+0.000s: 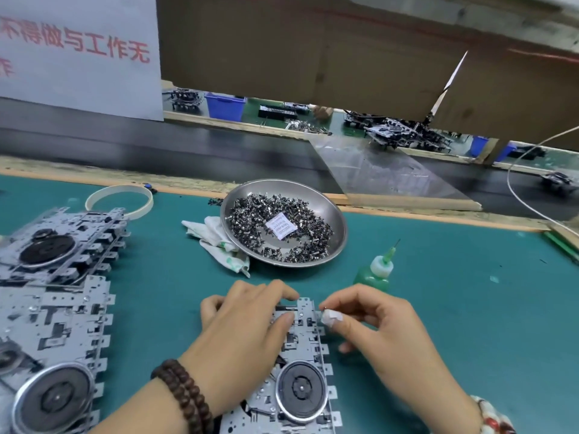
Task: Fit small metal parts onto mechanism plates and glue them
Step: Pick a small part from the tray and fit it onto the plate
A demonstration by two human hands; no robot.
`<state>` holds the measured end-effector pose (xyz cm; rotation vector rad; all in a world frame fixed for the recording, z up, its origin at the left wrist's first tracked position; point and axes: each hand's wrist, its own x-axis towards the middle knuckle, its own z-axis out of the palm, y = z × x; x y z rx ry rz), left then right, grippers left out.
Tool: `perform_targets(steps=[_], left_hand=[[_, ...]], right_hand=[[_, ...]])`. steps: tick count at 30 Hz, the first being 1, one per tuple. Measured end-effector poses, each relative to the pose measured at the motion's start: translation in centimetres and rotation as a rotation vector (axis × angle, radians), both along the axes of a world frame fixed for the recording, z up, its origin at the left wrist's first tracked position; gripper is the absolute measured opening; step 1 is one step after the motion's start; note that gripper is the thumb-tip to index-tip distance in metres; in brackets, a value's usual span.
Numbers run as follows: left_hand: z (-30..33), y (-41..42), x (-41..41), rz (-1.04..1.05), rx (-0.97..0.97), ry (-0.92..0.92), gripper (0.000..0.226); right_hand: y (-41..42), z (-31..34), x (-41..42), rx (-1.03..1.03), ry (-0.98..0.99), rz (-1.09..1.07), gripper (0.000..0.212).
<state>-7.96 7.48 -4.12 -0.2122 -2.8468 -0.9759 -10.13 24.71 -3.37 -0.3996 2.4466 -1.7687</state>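
A grey metal mechanism plate (pixel 308 349) with a round black flywheel (pixel 301 388) lies on the green mat in front of me. My left hand (pixel 247 327) rests on the plate's upper left part, fingers curled over its top edge. My right hand (pixel 372 327) pinches a small metal part (pixel 325 308) at the plate's top right corner; its thumb tip wears a white plaster. A steel dish (pixel 336 220) holding several small dark metal parts sits behind. A green glue bottle (pixel 377 270) with a needle tip stands just beyond my right hand.
Stacks of mechanism plates (pixel 59 245) lie at the left, with more plates (pixel 53 349) at the near left. A crumpled white cloth (pixel 216 239) lies beside the dish, a white ring (pixel 119 198) behind. A black conveyor belt (pixel 188 155) runs along the back.
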Motion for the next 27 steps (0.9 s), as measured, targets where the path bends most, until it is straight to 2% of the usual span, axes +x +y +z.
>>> perform_targets(steps=[6, 10, 14, 20, 27], left_hand=[[-0.46, 0.25, 0.06, 0.047, -0.008, 0.042, 0.019], [0.00, 0.34, -0.03, 0.022, 0.033, 0.109, 0.006], [0.46, 0.43, -0.35, -0.020, 0.143, 0.100, 0.017], [0.18, 0.23, -0.41, -0.042, 0.237, 0.108, 0.016], [-0.10, 0.26, -0.57, -0.062, 0.252, 0.099, 0.016]], right_hand=[[-0.42, -0.15, -0.06, 0.053, 0.033, 0.023, 0.022], [-0.58, 0.00, -0.25, 0.113, 0.055, 0.034, 0.022], [-0.88, 0.20, -0.37, 0.142, 0.070, 0.062, 0.018], [-0.96, -0.20, -0.57, 0.131, 0.080, 0.031, 0.012], [-1.01, -0.43, -0.48, 0.184, 0.193, 0.042, 0.025]])
